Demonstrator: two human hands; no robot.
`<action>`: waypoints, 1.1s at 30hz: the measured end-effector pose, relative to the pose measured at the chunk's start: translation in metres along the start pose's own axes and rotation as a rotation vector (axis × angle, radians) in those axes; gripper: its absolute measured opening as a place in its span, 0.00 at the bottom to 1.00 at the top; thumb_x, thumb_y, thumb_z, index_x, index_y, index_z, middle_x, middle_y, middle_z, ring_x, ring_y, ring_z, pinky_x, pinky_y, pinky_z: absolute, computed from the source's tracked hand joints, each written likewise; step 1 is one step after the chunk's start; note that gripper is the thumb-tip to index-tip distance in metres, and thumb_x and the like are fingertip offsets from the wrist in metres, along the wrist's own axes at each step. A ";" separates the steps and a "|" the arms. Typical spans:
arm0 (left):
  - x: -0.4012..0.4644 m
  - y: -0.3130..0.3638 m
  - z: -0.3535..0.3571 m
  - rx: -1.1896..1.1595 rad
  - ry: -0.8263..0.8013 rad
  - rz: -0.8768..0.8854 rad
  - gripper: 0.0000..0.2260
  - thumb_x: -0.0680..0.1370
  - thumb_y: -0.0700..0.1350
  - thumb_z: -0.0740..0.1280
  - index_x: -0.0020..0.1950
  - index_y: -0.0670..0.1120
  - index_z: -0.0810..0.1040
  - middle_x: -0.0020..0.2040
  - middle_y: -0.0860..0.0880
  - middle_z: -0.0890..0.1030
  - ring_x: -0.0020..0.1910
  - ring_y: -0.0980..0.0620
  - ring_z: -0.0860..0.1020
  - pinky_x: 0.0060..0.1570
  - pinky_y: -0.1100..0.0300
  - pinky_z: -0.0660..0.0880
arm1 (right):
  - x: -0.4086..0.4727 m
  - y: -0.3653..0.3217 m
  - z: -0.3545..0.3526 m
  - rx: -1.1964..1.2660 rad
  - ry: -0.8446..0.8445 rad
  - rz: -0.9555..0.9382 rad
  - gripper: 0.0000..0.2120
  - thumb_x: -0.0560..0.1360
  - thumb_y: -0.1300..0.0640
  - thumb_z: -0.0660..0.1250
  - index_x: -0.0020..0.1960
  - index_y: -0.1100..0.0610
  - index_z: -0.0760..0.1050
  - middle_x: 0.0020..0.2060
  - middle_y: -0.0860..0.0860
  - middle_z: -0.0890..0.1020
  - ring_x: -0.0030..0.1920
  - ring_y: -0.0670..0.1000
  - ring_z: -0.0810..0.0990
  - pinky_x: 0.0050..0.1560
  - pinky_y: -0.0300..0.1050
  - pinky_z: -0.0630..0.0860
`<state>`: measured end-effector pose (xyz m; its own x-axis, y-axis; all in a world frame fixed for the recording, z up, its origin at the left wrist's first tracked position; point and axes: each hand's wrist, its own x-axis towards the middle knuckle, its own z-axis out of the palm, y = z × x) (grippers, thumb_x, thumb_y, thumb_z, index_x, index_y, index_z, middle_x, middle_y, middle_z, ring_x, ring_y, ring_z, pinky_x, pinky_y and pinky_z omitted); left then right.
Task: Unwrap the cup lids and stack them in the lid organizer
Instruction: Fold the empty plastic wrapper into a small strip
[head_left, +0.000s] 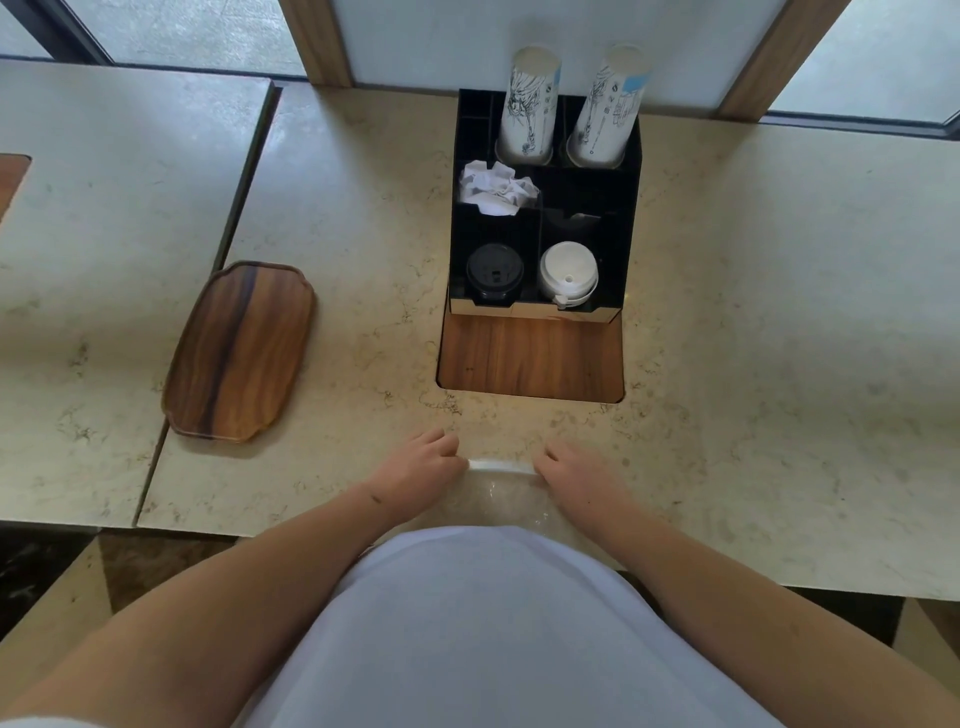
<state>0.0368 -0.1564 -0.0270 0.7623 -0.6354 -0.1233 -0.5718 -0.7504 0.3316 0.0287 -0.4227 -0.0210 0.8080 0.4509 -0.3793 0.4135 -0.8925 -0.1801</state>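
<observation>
While both hands grip a clear-wrapped sleeve of lids (503, 467) at the desk (753, 338) edge, left hand (420, 467) on one end and right hand (576, 475) on the other, the organizer (631, 234) stands well beyond. Its front compartments hold black lids (494, 273) and white lids (567, 273); crumpled paper (497, 188) sits behind, two cup stacks (530, 101) at its back. Wooden tray (240, 351) lies left of the organizer.

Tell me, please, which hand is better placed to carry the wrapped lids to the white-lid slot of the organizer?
Probably the right hand. Both hands grip the wrapped lids, but the white lids sit in the organizer's front right compartment, ahead of that hand; the left hand faces the black lids.
</observation>
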 end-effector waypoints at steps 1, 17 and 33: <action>-0.004 -0.001 0.001 0.017 0.001 0.013 0.14 0.66 0.33 0.77 0.49 0.47 0.86 0.40 0.50 0.78 0.39 0.49 0.76 0.36 0.58 0.77 | -0.004 0.001 0.002 -0.018 -0.017 -0.013 0.09 0.76 0.67 0.63 0.52 0.57 0.74 0.46 0.51 0.75 0.40 0.50 0.73 0.37 0.45 0.77; 0.017 0.012 -0.006 -0.133 -0.073 -0.320 0.10 0.81 0.48 0.67 0.49 0.43 0.85 0.50 0.48 0.78 0.52 0.47 0.74 0.50 0.53 0.75 | 0.008 -0.006 -0.002 0.142 0.031 0.122 0.11 0.82 0.53 0.62 0.46 0.55 0.80 0.43 0.48 0.75 0.42 0.48 0.74 0.41 0.44 0.76; 0.003 0.006 0.001 0.013 0.018 -0.008 0.05 0.71 0.34 0.75 0.40 0.42 0.80 0.41 0.46 0.79 0.40 0.46 0.76 0.39 0.53 0.78 | 0.003 -0.002 0.008 0.138 0.110 0.032 0.03 0.77 0.58 0.67 0.44 0.54 0.76 0.41 0.47 0.75 0.41 0.47 0.71 0.39 0.40 0.71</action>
<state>0.0353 -0.1626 -0.0260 0.7719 -0.6263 -0.1087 -0.5697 -0.7575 0.3187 0.0271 -0.4198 -0.0290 0.8638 0.4144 -0.2866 0.3318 -0.8959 -0.2953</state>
